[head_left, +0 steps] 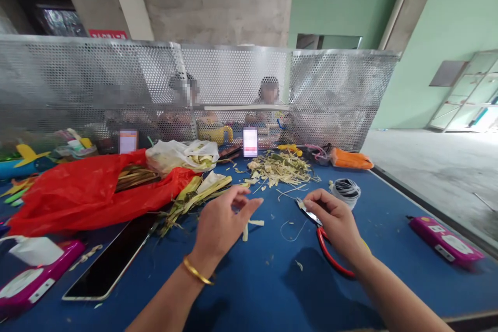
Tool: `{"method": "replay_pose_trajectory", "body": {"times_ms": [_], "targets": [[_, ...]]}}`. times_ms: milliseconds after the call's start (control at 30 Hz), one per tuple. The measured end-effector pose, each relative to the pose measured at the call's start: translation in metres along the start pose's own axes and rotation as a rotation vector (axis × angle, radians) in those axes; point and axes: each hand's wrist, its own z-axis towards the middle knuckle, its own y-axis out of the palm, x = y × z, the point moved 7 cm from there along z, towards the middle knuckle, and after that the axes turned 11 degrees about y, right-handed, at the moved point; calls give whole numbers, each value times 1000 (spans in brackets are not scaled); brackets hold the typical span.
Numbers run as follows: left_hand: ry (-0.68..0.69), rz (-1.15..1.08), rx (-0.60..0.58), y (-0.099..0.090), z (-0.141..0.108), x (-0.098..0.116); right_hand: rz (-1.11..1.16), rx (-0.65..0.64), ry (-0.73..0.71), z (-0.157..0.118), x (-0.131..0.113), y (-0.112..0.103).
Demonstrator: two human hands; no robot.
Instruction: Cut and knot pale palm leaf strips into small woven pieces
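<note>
My left hand (222, 218), with a gold bangle at the wrist, hovers over the blue table (257, 290). Its thumb and fingers are apart, with nothing visible between them. Just beyond it lie short pale husk strips (252, 223). My right hand (333, 218) has thumb and fingertips pinched together at a small pale piece (301, 204), which looks like plant husk. Below that hand lie red-handled scissors (323, 249), partly covered by it. A thin wire loop (293, 238) rests between my hands. Loose husk stalks (187, 202) lie left of my left hand.
A heap of husk scraps (280, 167) lies ahead. A wire coil (346, 192) and purple box (445, 241) are to the right. At left are a red plastic bag (81, 192), a phone (112, 264) and another purple box (42, 280). A perforated metal screen (237, 72) stands behind; people sit beyond it.
</note>
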Motion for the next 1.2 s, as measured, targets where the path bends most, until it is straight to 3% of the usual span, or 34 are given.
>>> {"method": "replay_pose_trajectory", "body": {"times_ms": [100,233,333,500,700,933,1200], "targets": [[-109,298,-148,-5,-7,-25,47,-17,-23,12,-13,9],[-116,300,-264,17,-10,-42,145,-12,-5,35,-12,36],[-150,31,-236,27,-5,-49,195,-32,49,47,4,53],[-319,-474,-24,30,8,-58,258,-177,168,50,29,61],[-249,-482,24,45,24,-46,292,-363,117,45,17,63],[-336,-512,43,57,17,-62,-73,-211,-140,43,9,60],[-469,-722,-42,70,4,-63,-91,-246,71,46,37,73]]}}
